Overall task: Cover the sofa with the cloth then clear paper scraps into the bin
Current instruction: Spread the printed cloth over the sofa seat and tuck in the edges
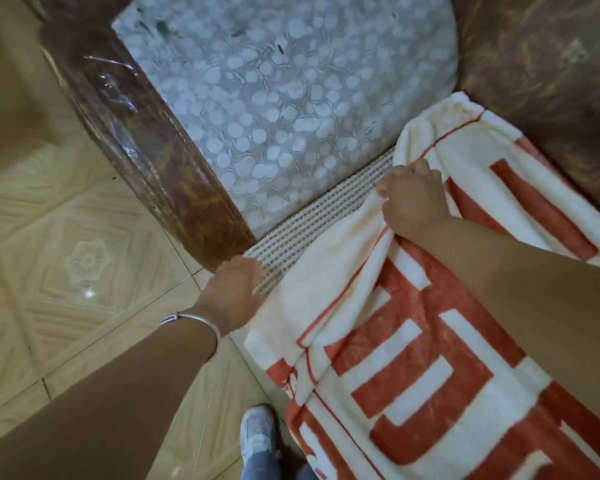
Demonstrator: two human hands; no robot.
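1. Head view, looking down: a sofa [174, 174] with a brown armrest takes up the upper part of the picture, and its seat cushion [274, 98], grey-white with pale round spots, lies bare at the armrest end.
2. Head view, the task's thing: the cloth [413, 341], white with a red blocky pattern, covers the seat on the person's right and hangs over the front edge. Its free edge stops short of the armrest, leaving a strip of white mesh mat [326, 209] and the spotted cushion uncovered.
3. Head view, the hands: the right hand [413, 199] is closed in a fist on a bunched fold of the cloth at that free edge, toward the back of the seat. The left hand [234, 292], a bracelet [201, 322] at its wrist, sits at the front corner of the seat by the foot of the armrest, fingers curled at the mat's edge and just beside the cloth's front edge; I cannot tell whether it pinches anything.
4. Head view, the deciding relation: the cloth's long axis runs along the seat, and the bare stretch lies away from both hands toward the armrest. I judge the cloth must be drawn that way; the right hand has the grip, the left is nearer the armrest.
5. Head view, the rest: a shoe [257, 434] stands on the tiled floor [66, 254]. No paper scraps or bin show.
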